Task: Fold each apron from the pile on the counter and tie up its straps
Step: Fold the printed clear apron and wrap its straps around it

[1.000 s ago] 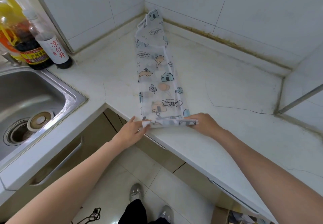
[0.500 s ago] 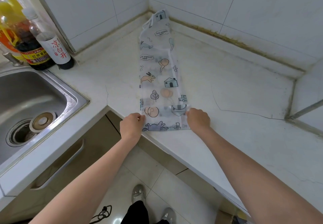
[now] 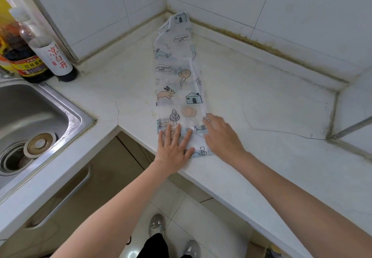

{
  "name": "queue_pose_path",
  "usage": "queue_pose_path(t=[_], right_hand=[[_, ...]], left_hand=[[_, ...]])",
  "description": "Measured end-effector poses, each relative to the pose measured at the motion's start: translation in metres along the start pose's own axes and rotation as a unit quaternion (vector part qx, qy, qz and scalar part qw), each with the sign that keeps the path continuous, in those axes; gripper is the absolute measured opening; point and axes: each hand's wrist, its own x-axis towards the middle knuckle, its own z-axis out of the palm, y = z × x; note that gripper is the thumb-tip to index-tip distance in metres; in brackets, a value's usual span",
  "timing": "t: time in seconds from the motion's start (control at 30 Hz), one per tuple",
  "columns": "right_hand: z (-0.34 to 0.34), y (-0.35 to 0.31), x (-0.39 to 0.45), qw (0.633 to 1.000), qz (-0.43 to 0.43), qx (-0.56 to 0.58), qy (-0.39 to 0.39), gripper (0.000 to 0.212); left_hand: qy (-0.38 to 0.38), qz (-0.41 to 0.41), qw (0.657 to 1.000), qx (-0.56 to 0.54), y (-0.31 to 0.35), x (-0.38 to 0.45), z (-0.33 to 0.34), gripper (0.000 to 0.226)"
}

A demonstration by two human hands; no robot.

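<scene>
A translucent printed apron [image 3: 179, 88], folded into a long narrow strip, lies flat on the white counter [image 3: 261, 100], running from the corner of the tiled wall at the upper middle of the frame down to the counter's front edge at the centre. Rabbits, houses, balloons and trees are printed on it. The left hand [image 3: 174, 147] lies flat on the strip's near end, fingers straight and spread, pressing the plastic down and holding nothing. The right hand [image 3: 220, 135] rests just beside it on the strip's right edge, fingers extended and loosely together, slightly blurred, also gripping nothing. At the left of the frame sits a steel sink [image 3: 40, 121] with its drain stopper [image 3: 40, 144] lying inside. Two sauce bottles [image 3: 40, 52] stand at the upper left, behind the sink.
</scene>
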Motion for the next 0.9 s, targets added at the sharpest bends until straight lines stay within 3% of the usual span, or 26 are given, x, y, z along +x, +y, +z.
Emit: queue_pose_path(t=[0.03,0.1,0.13,0.23,0.33,0.4,0.47,0.6,0.73,0.83,0.9], right_hand=[[0.005,-0.001,-0.005,0.997,-0.038,0.004,-0.065,0.058],[0.018,0.002,-0.013,0.978,-0.035,0.011,-0.203,0.068],[0.021,0.005,-0.014,0.974,-0.026,0.016,-0.223,0.072],[0.024,0.014,-0.019,0.974,-0.029,-0.006,-0.225,0.092],[0.016,0.018,-0.036,0.977,0.004,-0.025,-0.211,0.104],[0.010,0.020,-0.052,0.975,0.040,-0.053,-0.211,0.112],[0.005,0.023,-0.069,0.970,0.094,-0.079,-0.210,0.107],[-0.002,0.028,-0.099,0.959,0.182,-0.086,-0.200,0.090],[-0.007,0.027,-0.121,0.964,0.154,-0.072,-0.205,0.104],[-0.012,0.029,-0.118,0.966,0.089,-0.051,-0.239,0.081],[-0.013,0.028,-0.106,0.962,0.046,-0.035,-0.267,0.080]], left_hand=[[0.001,-0.001,1.000,0.002,0.000,0.000,0.001,0.063],[0.010,0.003,1.000,0.005,0.001,0.001,0.002,0.080],[0.016,0.013,1.000,0.006,-0.001,0.001,0.002,0.094],[-0.009,0.071,0.997,0.000,-0.013,0.000,0.002,0.112],[-0.034,0.156,0.987,0.031,-0.015,0.002,-0.005,0.111],[-0.040,0.189,0.980,0.048,-0.002,0.008,-0.009,0.097],[-0.048,0.222,0.972,0.068,0.019,0.015,-0.014,0.080],[-0.010,0.293,0.951,0.095,0.057,0.024,-0.015,0.080],[0.048,0.309,0.943,0.116,0.059,0.016,-0.016,0.085],[-0.015,0.253,0.961,0.108,0.038,0.002,-0.017,0.091],[-0.004,0.221,0.971,0.087,0.024,-0.008,-0.019,0.098]])
